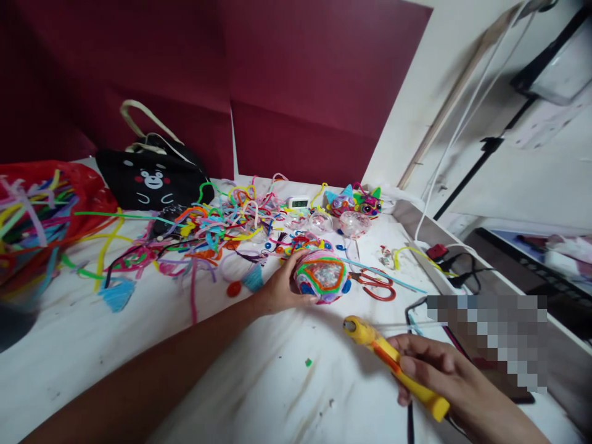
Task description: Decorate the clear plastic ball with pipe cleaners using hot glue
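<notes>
My left hand (283, 285) is closed around the side of a round craft ball (322, 275) wrapped in pink, green, orange and purple pipe cleaners, with a clear patch facing me. In my right hand (428, 364) is a yellow hot glue gun (391, 364), its nozzle pointing up and left toward the ball but apart from it. Just right of the ball lie red-handled scissors (377, 285). A light blue pipe cleaner (393, 277) runs above them. Left of my left hand are a blue triangle (253, 279) and a red disc (234, 288).
Tangled pipe cleaners (222, 216) spread across the back. A red bag (99, 191) of pipe cleaners and a black bag (152, 176) stand left. Behind are a small digital display (298, 202), clear plastic shells (355, 224) and finished-looking craft heads (369, 202). Cables and a power strip (428, 262) line the right.
</notes>
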